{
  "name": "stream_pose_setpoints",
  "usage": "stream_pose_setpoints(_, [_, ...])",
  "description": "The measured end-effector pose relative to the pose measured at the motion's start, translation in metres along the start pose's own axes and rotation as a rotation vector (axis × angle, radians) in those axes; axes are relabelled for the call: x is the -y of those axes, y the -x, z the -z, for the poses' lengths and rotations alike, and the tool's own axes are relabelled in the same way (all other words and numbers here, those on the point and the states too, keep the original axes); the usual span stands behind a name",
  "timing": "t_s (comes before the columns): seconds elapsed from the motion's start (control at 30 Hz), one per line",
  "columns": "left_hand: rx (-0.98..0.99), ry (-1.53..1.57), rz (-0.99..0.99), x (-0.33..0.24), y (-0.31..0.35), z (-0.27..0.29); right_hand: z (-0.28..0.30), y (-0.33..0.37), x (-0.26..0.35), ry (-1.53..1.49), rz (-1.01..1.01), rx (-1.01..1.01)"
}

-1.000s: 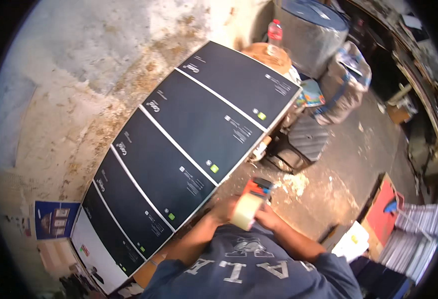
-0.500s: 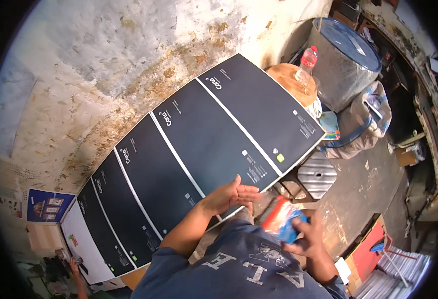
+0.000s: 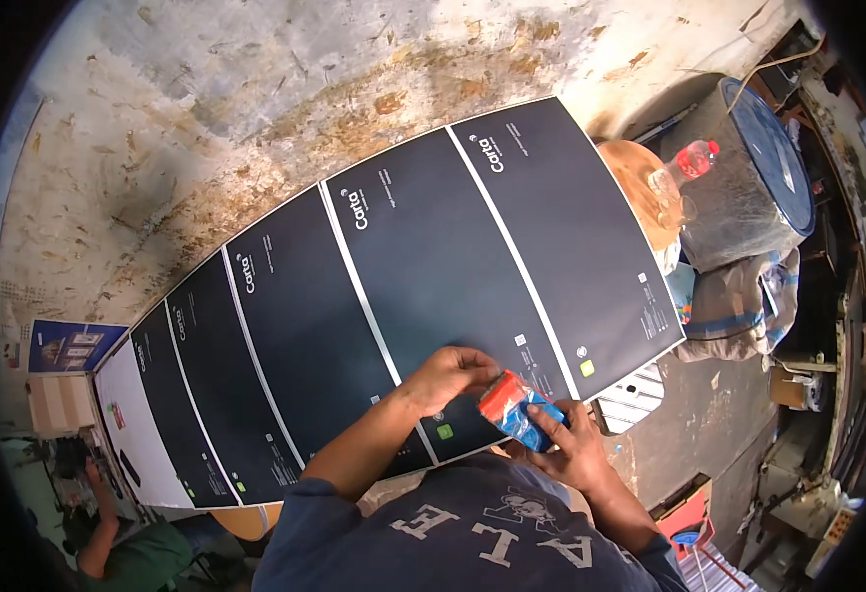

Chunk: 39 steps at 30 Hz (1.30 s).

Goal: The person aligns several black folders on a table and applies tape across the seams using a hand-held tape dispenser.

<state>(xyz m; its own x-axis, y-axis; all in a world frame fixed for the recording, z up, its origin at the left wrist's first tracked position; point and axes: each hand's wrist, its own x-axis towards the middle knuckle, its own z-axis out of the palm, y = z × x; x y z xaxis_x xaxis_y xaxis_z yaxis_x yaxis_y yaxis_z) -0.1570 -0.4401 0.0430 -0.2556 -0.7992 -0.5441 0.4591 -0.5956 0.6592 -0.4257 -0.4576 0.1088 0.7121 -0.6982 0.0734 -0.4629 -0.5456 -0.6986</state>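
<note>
In my right hand is a small shiny plastic packet, red at one end and blue at the other, with the thumb pressed over its blue part. My left hand is at the red end, its fingers bent and drawn together. Whether those fingertips grip the packet's edge or something small is hidden. Both hands are above the near edge of a long table covered with black printed sheets, split by white strips.
Beyond the table's right end are a round wooden stool with a red-capped bottle, a grey drum with a blue rim, and a cloth sack. Another person's arm shows at lower left. A worn wall runs behind.
My right hand has brought the packet up and left, over the table edge. My left hand's fingers, stretched out before, are now bent at its red end. The view has shifted.
</note>
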Motion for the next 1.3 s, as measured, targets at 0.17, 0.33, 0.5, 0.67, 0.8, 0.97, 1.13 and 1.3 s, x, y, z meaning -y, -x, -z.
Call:
stream_pose_setpoints(0.17, [0.029,-0.01,0.021,-0.012,-0.006,-0.001,0.009,-0.023,-0.004,0.057,0.072,-0.004])
stream_pose_setpoints(0.33, [-0.12,-0.257,-0.127,-0.001,-0.02,-0.007,0.019,-0.025,-0.011,0.145,0.016,0.07])
stream_pose_setpoints(0.5, [-0.244,-0.536,-0.158,-0.032,-0.031,-0.017,0.003,-0.013,-0.016,0.051,-0.066,0.036])
stream_pose_setpoints(0.67, [-0.383,-0.963,-0.392,-0.123,-0.084,0.031,-0.009,-0.065,-0.01,-0.016,-0.281,-0.059])
stream_pose_setpoints(0.8, [-0.675,-1.347,-0.628,-0.194,-0.168,0.075,-0.013,-0.191,-0.038,-0.001,-0.295,-0.168])
stream_pose_setpoints(0.97, [-0.797,-1.441,-0.6,-0.233,-0.234,0.132,-0.021,-0.301,-0.069,0.118,-0.294,-0.073])
stream_pose_setpoints(1.13, [-0.789,-1.443,-0.626,-0.232,-0.253,0.149,-0.035,-0.334,-0.08,0.209,-0.364,-0.011])
stream_pose_setpoints(1.3, [-0.815,-1.44,-0.706,-0.227,-0.257,0.157,-0.038,-0.346,-0.084,0.239,-0.369,0.009])
